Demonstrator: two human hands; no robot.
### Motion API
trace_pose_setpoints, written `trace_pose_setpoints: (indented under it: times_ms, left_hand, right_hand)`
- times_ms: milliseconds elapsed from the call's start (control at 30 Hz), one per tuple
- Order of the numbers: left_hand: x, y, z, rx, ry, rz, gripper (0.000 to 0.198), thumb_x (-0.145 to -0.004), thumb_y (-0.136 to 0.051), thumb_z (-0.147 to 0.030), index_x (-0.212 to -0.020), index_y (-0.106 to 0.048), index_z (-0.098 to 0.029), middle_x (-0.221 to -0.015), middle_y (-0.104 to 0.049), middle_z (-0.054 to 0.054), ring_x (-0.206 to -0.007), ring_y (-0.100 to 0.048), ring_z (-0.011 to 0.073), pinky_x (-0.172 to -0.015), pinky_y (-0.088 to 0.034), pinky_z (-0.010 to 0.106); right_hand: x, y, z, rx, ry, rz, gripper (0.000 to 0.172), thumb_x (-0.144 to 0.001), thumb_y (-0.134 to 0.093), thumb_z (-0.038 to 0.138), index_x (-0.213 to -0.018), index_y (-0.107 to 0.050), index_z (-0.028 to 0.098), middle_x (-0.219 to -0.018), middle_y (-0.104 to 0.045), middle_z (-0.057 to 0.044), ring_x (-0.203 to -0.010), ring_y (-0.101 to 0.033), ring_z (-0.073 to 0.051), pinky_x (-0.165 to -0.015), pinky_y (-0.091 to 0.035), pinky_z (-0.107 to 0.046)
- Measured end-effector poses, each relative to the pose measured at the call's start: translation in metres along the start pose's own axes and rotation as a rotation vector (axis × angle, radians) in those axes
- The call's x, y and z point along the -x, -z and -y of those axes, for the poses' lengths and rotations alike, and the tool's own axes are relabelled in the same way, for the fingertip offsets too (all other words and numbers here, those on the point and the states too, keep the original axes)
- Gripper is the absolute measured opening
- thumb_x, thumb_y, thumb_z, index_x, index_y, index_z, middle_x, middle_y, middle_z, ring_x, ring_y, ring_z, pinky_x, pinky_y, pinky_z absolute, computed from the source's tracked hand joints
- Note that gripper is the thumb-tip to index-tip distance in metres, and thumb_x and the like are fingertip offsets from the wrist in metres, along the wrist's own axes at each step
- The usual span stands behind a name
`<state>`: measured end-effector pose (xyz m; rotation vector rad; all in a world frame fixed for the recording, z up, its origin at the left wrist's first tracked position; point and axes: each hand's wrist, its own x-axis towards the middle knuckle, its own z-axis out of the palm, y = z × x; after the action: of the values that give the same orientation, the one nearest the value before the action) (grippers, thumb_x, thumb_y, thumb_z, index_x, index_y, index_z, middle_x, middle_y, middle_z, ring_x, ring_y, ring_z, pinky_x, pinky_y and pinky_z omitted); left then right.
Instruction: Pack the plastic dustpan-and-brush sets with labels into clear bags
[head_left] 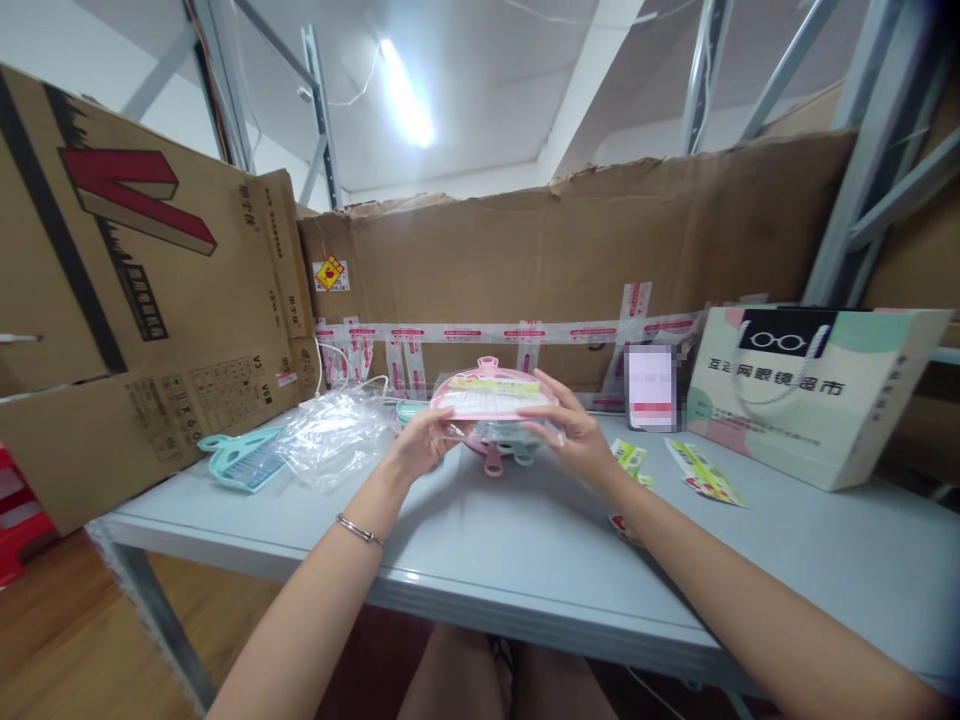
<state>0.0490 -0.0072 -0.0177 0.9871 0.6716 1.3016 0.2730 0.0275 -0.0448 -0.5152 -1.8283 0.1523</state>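
Observation:
Between both hands is a pink dustpan-and-brush set point(491, 400) in a clear plastic wrapper, with white bristles and a yellow-green label strip showing. My left hand point(424, 442) grips its left end, and my right hand point(576, 432) grips the right end with the fingers over the top edge. Beneath it, pink and teal handles point(493, 462) of similar pieces show on the table; the rest of them is hidden. To the left, a teal dustpan with a brush point(244, 460) lies beside a heap of clear plastic bags point(330, 435).
Printed label cards point(705, 472) lie on the grey table point(465, 540) to the right. Behind them are a phone point(649, 385) standing upright and a paper shopping bag point(810, 400). A large carton point(150, 250) stands at left; a taped cardboard wall point(540, 260) closes the back.

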Motion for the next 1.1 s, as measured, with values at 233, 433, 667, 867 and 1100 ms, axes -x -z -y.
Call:
trace_pose_setpoints:
  times_ms: [233, 433, 667, 867, 1100]
  left_hand:
    - [0.005, -0.002, 0.001, -0.067, -0.069, 0.131, 0.069, -0.072, -0.055, -0.058, -0.127, -0.044, -0.018, -0.126, -0.051, 0.016, -0.104, -0.057, 0.0274, -0.092, -0.043, 0.042]
    - [0.004, -0.004, 0.01, -0.351, -0.289, 0.195, 0.09, -0.047, -0.083, -0.025, -0.126, -0.041, -0.035, -0.137, -0.038, 0.008, -0.106, -0.056, 0.0257, -0.091, -0.043, 0.04]
    - [-0.005, -0.005, 0.02, -0.443, -0.464, -0.219, 0.029, -0.064, -0.068, -0.04, -0.07, -0.057, -0.014, -0.068, -0.056, -0.001, -0.069, -0.058, 0.0126, -0.067, -0.051, 0.027]
    - [-0.007, -0.001, 0.024, -0.372, -0.491, -0.133, 0.049, -0.066, -0.066, -0.025, -0.11, -0.045, -0.023, -0.08, -0.057, -0.003, -0.062, -0.057, 0.008, -0.063, -0.051, 0.024]
    - [-0.012, 0.001, 0.025, -0.372, -0.281, -0.179, 0.037, -0.063, -0.065, -0.024, -0.097, -0.053, -0.016, -0.083, -0.059, 0.003, -0.068, -0.058, 0.0116, -0.062, -0.051, 0.026]
  right_hand:
    - [-0.001, -0.001, 0.002, -0.082, 0.022, -0.2, 0.007, -0.08, -0.056, 0.026, -0.08, -0.063, 0.024, -0.085, -0.066, -0.003, -0.105, -0.055, -0.021, -0.093, -0.041, -0.042]
    - [-0.001, 0.002, 0.002, -0.04, -0.039, -0.273, 0.008, -0.081, -0.055, 0.027, -0.077, -0.061, 0.023, -0.086, -0.064, -0.004, -0.107, -0.053, -0.021, -0.091, -0.041, -0.04]
    - [0.002, -0.007, 0.004, -0.125, -0.094, -0.281, 0.015, -0.078, -0.057, 0.031, -0.067, -0.055, 0.021, -0.077, -0.061, -0.003, -0.097, -0.057, -0.021, -0.092, -0.041, -0.042]
    - [0.004, -0.017, -0.018, -0.435, -0.573, -0.349, 0.07, -0.055, -0.075, 0.032, -0.115, -0.039, 0.025, -0.12, -0.048, -0.009, -0.109, -0.052, -0.023, -0.088, -0.046, -0.04]
    - [0.003, -0.013, -0.028, -0.699, -0.68, -0.02, 0.055, -0.056, -0.075, 0.034, -0.104, -0.052, 0.021, -0.102, -0.065, -0.006, -0.093, -0.061, -0.023, -0.087, -0.046, -0.04]
